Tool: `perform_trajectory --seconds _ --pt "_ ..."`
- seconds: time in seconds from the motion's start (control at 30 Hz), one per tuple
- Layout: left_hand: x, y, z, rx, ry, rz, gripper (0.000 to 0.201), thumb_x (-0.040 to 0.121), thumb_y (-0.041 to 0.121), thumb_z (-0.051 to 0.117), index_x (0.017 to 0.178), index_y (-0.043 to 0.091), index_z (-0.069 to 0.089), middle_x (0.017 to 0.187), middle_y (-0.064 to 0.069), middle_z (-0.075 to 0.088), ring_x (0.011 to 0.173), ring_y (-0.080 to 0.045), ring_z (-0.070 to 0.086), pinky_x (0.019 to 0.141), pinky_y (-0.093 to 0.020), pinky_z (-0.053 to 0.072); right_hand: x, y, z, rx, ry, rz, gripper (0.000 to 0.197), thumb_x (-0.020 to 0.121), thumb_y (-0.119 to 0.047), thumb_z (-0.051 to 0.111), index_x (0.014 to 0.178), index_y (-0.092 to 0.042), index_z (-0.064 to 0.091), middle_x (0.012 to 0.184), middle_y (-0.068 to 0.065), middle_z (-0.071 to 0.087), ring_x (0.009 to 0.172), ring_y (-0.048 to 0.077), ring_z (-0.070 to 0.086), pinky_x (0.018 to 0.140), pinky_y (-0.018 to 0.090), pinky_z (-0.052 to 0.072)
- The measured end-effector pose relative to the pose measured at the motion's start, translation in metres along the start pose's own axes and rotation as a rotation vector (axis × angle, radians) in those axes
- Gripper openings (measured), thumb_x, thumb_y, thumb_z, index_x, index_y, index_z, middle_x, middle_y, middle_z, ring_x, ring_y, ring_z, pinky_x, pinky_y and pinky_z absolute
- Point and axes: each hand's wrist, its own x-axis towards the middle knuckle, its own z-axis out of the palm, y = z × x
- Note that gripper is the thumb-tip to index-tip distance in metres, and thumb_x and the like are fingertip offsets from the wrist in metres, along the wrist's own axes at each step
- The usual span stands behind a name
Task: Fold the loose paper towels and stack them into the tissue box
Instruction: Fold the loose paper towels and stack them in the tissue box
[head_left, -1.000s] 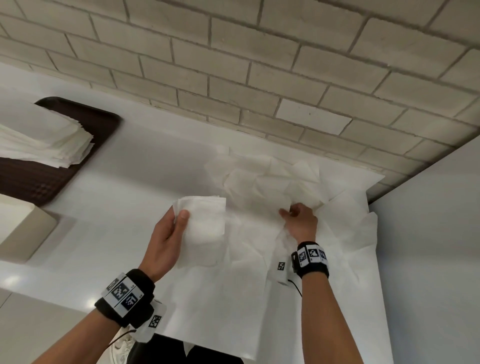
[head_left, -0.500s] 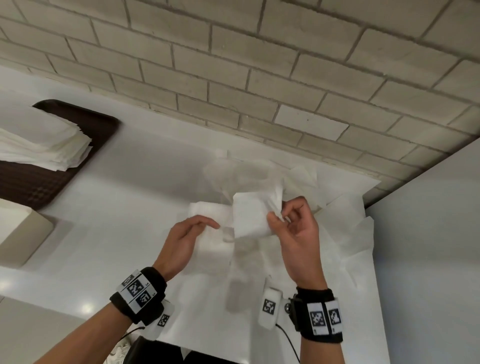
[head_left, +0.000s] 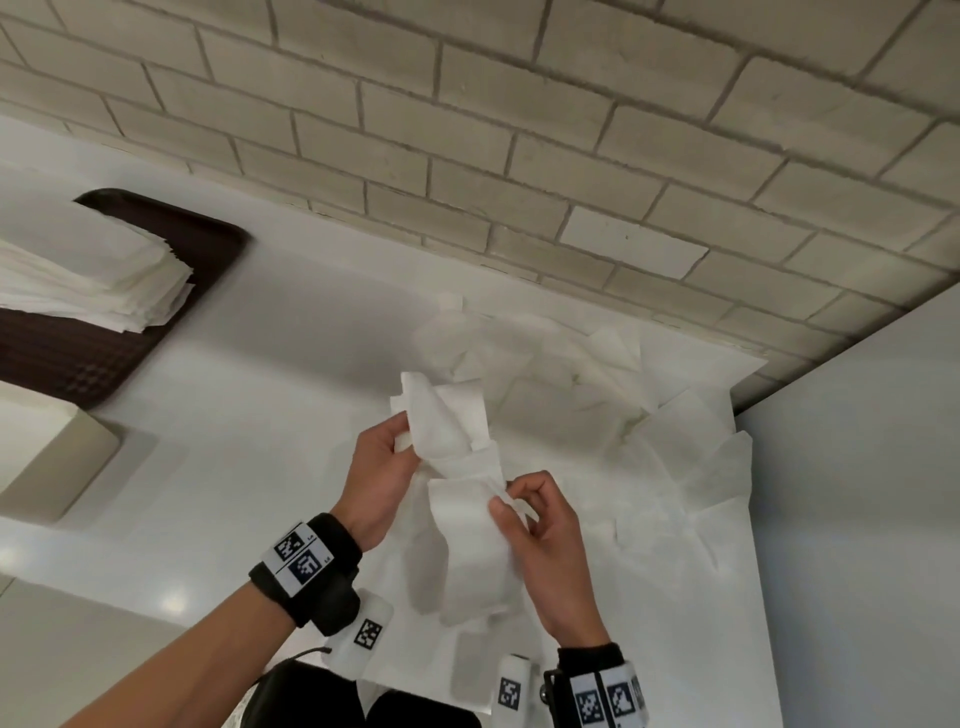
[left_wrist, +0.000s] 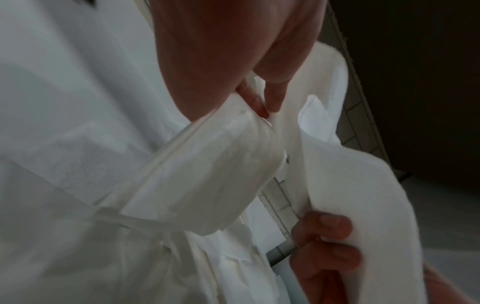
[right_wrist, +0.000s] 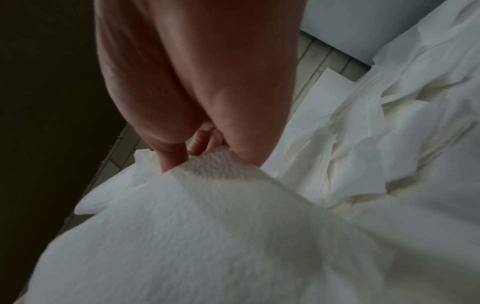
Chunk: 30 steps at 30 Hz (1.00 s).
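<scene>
Above the white table (head_left: 260, 415) both hands hold white paper towel. My left hand (head_left: 402, 434) grips the upper part of the paper towel (head_left: 449, 421); in the left wrist view the left hand (left_wrist: 262, 107) pinches a folded wad (left_wrist: 207, 164) together with a loose sheet (left_wrist: 337, 174). My right hand (head_left: 504, 496) pinches the lower sheet (head_left: 467, 551) between thumb and fingers, and the right wrist view shows the right hand (right_wrist: 197, 152) pinching a towel edge (right_wrist: 207, 226). A heap of loose paper towels (head_left: 597, 400) lies behind the hands. The beige tissue box (head_left: 47, 462) stands at the far left.
A dark brown tray (head_left: 78, 369) at the back left carries a stack of folded towels (head_left: 104, 291). A brick wall (head_left: 519, 156) runs along the back, and a grey panel (head_left: 857, 519) closes the right side. Loose sheets (right_wrist: 389, 144) cover the table's right part.
My right hand has lifted a sheet off the heap and drawn it toward me. My left hand came in to meet it, and the two hands now hold the paper together.
</scene>
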Motion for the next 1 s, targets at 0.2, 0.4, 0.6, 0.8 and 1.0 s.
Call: perform_trajectory --seconds 0.2,0.4,0.6,0.8,1.0 --pt "0.009 0.022 -0.029 0.155 0.19 0.11 0.026 0.098 0.003 0.069 0.082 0.023 0.073 0.076 0.012 0.074 0.068 -0.001 0.067 0.063 -0.017 0.052 -0.005 -0.007 0.001 -0.19 0.143 -0.05 0.012 0.098 -0.022 0.081 0.099 -0.022 0.07 0.103 -0.009 0.075 0.088 0.013 0.072 0.08 0.035 0.058" --pt "0.018 0.059 -0.092 0.833 0.204 0.307 0.018 0.087 0.031 0.085 0.082 0.026 0.07 0.087 0.01 0.073 0.072 -0.003 0.064 0.065 -0.006 0.042 -0.024 -0.064 0.012 -0.133 -0.205 -0.074 0.015 0.084 -0.022 0.091 0.091 -0.018 0.078 0.088 0.005 0.076 0.078 0.031 0.067 0.075 0.038 0.049" --pt "-0.005 0.097 -0.136 0.895 0.041 0.387 0.015 0.088 0.039 0.085 0.085 0.034 0.072 0.083 0.018 0.071 0.079 0.001 0.065 0.071 -0.011 0.042 0.008 -0.1 0.105 -0.273 -0.159 -0.327 0.015 0.081 -0.043 0.088 0.087 -0.035 0.078 0.145 -0.011 0.057 0.141 0.008 0.054 0.116 0.019 0.039" --pt "-0.033 0.133 -0.212 0.894 -0.043 0.474 0.016 0.085 0.03 0.088 0.092 0.035 0.075 0.093 0.014 0.076 0.086 -0.007 0.07 0.083 -0.027 0.05 0.049 -0.106 0.191 -0.051 -0.19 -0.257 0.014 0.093 -0.018 0.086 0.094 -0.013 0.073 0.113 0.01 0.074 0.105 0.014 0.067 0.094 0.043 0.049" --pt "-0.047 0.157 -0.285 0.833 0.086 0.493 0.016 0.087 0.024 0.088 0.097 0.03 0.077 0.093 0.022 0.074 0.091 0.0 0.068 0.079 -0.007 0.041 0.021 -0.12 0.293 0.211 -0.035 -0.26 0.024 0.096 -0.017 0.082 0.098 0.002 0.068 0.094 0.009 0.071 0.088 0.015 0.063 0.082 0.027 0.053"
